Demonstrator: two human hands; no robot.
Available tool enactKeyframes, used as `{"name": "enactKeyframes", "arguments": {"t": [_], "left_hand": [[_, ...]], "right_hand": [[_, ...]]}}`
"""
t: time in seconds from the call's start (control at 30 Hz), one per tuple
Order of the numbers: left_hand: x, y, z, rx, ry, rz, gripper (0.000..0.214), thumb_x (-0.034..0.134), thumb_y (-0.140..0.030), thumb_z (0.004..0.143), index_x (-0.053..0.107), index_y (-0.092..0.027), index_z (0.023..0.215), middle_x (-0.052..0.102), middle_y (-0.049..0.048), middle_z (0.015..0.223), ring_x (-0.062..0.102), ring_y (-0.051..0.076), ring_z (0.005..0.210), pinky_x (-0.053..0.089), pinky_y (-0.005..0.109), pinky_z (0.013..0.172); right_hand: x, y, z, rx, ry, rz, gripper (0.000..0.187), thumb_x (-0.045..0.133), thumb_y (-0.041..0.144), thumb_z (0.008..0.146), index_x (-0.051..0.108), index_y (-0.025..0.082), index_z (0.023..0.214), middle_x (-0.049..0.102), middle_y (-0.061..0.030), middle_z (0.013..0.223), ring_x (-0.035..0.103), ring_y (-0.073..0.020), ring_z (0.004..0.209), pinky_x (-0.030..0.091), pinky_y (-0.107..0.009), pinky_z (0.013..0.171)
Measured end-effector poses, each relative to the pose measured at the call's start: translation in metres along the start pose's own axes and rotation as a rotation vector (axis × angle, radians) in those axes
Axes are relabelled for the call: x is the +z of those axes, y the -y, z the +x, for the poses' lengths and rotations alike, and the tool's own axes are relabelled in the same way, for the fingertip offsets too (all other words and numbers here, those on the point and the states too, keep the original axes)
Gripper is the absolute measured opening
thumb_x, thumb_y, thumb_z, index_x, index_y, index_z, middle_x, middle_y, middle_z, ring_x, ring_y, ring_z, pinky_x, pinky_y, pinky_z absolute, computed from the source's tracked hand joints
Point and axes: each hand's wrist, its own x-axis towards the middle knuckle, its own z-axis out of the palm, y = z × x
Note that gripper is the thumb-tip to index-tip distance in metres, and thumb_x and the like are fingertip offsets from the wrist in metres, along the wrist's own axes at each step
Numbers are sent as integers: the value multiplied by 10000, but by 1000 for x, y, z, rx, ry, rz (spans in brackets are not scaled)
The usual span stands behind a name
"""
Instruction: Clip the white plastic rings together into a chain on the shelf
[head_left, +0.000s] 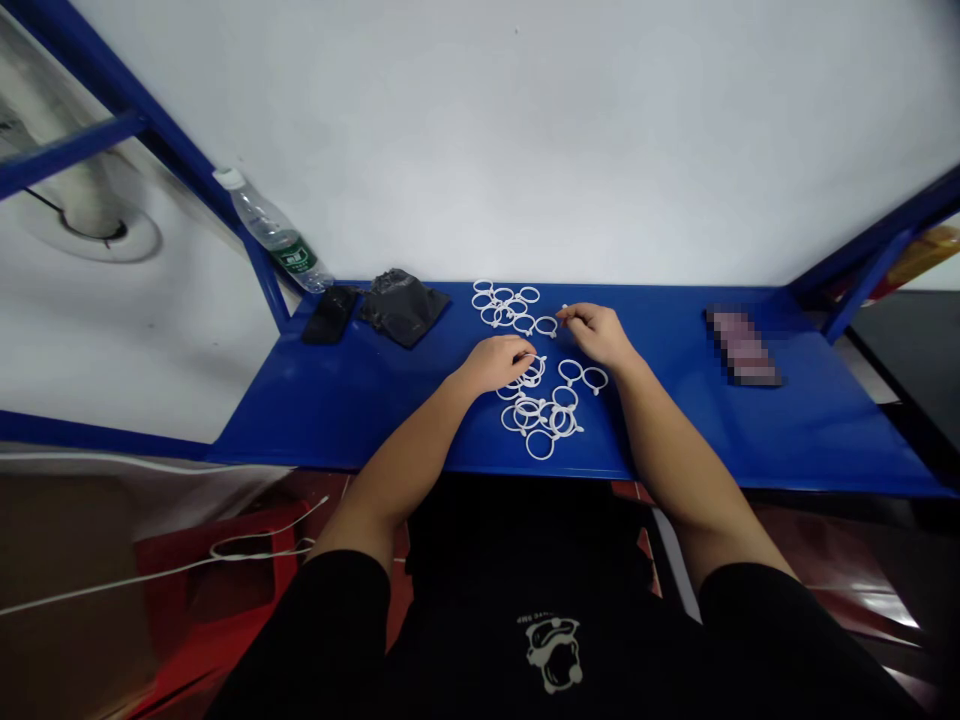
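Observation:
Thin white curtain rings, each with a small knob, lie on the blue table (pixel 375 410) in two loose groups. The far group (pixel 504 297) is behind my hands; the near group (pixel 540 445) spreads toward the front edge. Over the left part of the near group is my left hand (pixel 496 364), its fingers curled together at the edge of a curtain ring (pixel 535 384). My right hand (pixel 598 333) is closed in a pinch beside the rightmost far ring (pixel 546 326). A small white tip shows at its fingertips; the rest is hidden.
A dark drawstring pouch (pixel 403 308) and a black phone (pixel 330 315) lie at the left. A clear bottle (pixel 274 235) leans in the back left corner. A blurred pinkish object (pixel 742 345) lies at the right. Blue frame posts (pixel 862 280) border the table.

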Motion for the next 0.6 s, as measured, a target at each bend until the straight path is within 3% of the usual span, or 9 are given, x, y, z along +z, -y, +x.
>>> {"name": "enactKeyframes", "arguments": {"t": [0.43,0.6], "left_hand": [[-1,0,0,-2,12,14,180,674,-234,1060,837,-228,1136,821,54,1071,742,197,942,565,341,888],[-1,0,0,0,15,9,183,672,-236,1066,838,-218,1140,822,57,1069,740,195,934,566,342,891]], "right_hand": [[-4,3,-3,-31,99,41,376,554,253,891,886,190,1055,861,-88,1034,773,-255,922,605,-384,922],[-4,4,-4,-62,116,66,412,535,244,910,878,188,1132,853,-87,1079,764,-242,916,603,-389,926]]}}
